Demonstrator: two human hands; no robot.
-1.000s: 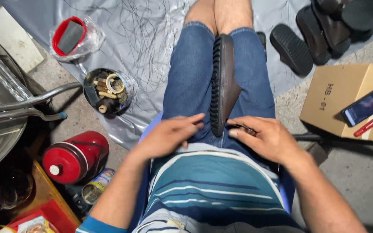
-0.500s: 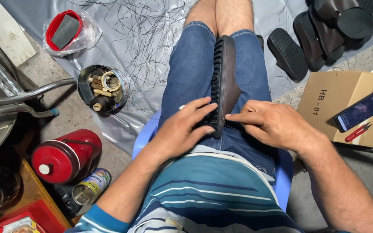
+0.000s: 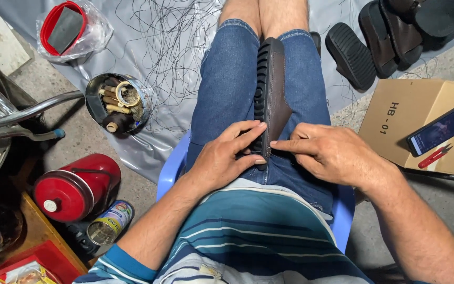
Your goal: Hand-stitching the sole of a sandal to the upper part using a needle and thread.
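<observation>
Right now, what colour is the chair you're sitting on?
Light blue; the chair shows best in the head view.

- The left hand (image 3: 227, 155) lies palm down on the left thigh, fingers stretched out together and pointing right, their tips touching the near end of the dark brown shoe sole (image 3: 271, 92) held between the knees.
- The right hand (image 3: 332, 152) rests on the right thigh, its index finger extended to the left, pressing the same end from the right, the other fingers curled.
- Both forearms are bare and reach in from the near edge, elbows spread apart.
- The fingertips of the two hands almost meet.
</observation>
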